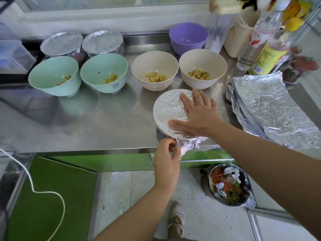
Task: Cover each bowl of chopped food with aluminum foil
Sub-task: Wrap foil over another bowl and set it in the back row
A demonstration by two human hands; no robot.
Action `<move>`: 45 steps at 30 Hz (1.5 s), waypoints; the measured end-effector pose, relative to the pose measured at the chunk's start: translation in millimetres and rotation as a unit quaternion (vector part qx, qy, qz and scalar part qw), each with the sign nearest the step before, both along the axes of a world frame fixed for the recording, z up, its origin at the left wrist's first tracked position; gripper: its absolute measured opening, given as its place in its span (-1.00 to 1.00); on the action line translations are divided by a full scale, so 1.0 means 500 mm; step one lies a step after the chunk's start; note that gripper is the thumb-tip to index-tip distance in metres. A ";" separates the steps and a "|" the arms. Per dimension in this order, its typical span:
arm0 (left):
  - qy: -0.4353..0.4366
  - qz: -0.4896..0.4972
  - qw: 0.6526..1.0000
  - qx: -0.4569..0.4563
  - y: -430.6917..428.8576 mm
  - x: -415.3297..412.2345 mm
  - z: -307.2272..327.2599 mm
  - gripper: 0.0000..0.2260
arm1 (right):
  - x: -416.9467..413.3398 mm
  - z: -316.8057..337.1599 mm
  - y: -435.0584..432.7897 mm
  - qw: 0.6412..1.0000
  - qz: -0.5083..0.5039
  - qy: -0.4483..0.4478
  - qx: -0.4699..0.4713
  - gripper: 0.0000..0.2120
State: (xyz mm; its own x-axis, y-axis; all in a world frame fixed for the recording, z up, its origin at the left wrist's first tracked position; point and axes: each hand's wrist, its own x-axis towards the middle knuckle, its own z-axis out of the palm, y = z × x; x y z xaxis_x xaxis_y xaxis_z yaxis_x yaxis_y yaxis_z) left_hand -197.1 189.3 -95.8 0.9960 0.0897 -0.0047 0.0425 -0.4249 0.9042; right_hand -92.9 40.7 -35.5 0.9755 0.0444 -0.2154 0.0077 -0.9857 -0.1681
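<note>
Right hand (199, 115) spread flat, pinning foil (170, 108) on the bowl (160, 128) at the counter (104, 122) front edge. Left hand (167, 153) pinches the loose foil at the rim's 6 o'clock. Best to hold the top down and crimp tight under the rim all round; open bowls (154, 66) wait at 10–12 o'clock.
</note>
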 end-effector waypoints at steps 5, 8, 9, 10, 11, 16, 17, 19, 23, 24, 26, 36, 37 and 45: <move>-0.066 -0.043 0.995 0.053 0.043 0.010 -0.008 -0.92 | -0.007 0.003 0.015 0.999 0.019 -0.010 -0.041 0.15; -0.111 -0.071 0.982 0.134 0.064 0.019 -0.007 -0.83 | -0.009 0.001 0.019 0.999 0.016 -0.011 -0.045 0.16; -0.114 -0.063 0.980 0.153 0.068 0.022 -0.005 -0.86 | -0.010 0.000 0.020 0.999 0.015 -0.012 -0.046 0.16; -0.108 -0.045 0.980 0.160 0.072 0.025 -0.002 -0.89 | -0.010 0.000 0.021 0.999 0.015 -0.013 -0.047 0.15; -0.092 -0.021 0.984 0.150 0.075 0.027 0.005 -0.91 | -0.011 0.001 0.021 0.999 0.016 -0.014 -0.048 0.15; 0.104 0.049 0.993 -0.031 0.075 0.037 0.050 -0.88 | -0.013 0.002 0.025 0.998 0.019 -0.016 -0.062 0.14; 0.133 0.084 0.984 -0.086 0.070 0.034 0.057 -0.90 | -0.013 0.002 0.026 0.998 0.018 -0.015 -0.062 0.15; 0.217 0.199 0.925 -0.240 0.056 0.018 0.066 -0.93 | -0.013 0.001 0.027 0.998 0.014 -0.011 -0.062 0.15; 0.421 0.265 0.721 -0.482 -0.001 -0.051 0.100 -0.86 | -0.013 0.002 0.028 0.998 0.011 -0.016 -0.063 0.15; 0.437 0.238 0.707 -0.502 -0.018 -0.060 0.111 -0.82 | -0.013 0.002 0.029 0.998 0.011 -0.016 -0.063 0.15; 0.451 0.196 0.694 -0.525 -0.047 -0.057 0.134 -0.71 | -0.013 0.002 0.029 0.998 0.011 -0.016 -0.063 0.15; 0.402 0.163 0.642 -0.632 -0.041 0.040 0.159 -0.51 | -0.014 0.003 0.028 0.998 0.013 -0.015 -0.063 0.14; 0.396 0.158 0.646 -0.633 -0.041 0.046 0.157 -0.53 | -0.014 0.003 0.028 0.998 0.013 -0.016 -0.064 0.14; 0.380 0.185 0.693 -0.584 -0.049 0.091 0.115 -0.73 | -0.018 0.001 0.036 0.998 0.001 -0.021 -0.053 0.15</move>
State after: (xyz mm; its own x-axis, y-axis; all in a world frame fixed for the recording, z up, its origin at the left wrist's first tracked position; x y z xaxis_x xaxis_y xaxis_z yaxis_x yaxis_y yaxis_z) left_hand -151.5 165.0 -38.2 0.5768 -0.1687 -0.7992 0.6058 0.7447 0.2800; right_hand -102.0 58.7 -34.7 0.9836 0.0255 -0.1785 0.0146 -0.9980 -0.0619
